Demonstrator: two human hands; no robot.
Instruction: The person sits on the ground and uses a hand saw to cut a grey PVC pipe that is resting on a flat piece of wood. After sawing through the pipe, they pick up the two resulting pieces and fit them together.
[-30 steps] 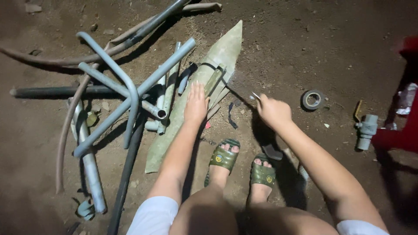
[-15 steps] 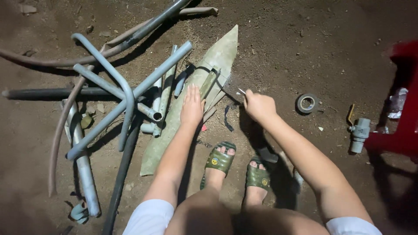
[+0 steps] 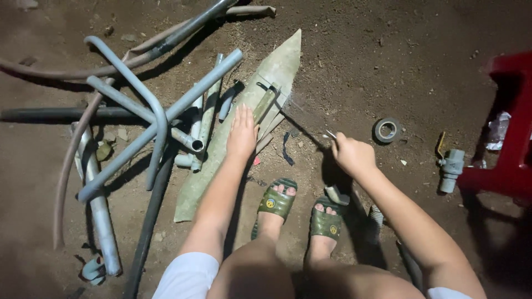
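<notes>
left hand (image 3: 242, 134) flat on short pipe (image 3: 264, 107) | axis points up-right

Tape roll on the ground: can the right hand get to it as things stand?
Probably yes. The tape roll lies on bare dirt just beyond the right hand, with nothing between them. But that hand already grips a thin tool, a saw blade by the look of it, so its fingers are occupied.

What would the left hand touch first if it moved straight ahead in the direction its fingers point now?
The left hand lies flat on the long pointed green sheet, fingers aimed up the picture. Going straight on, it would probably meet the short greenish pipe piece lying on that sheet, just ahead of the fingertips.
</notes>
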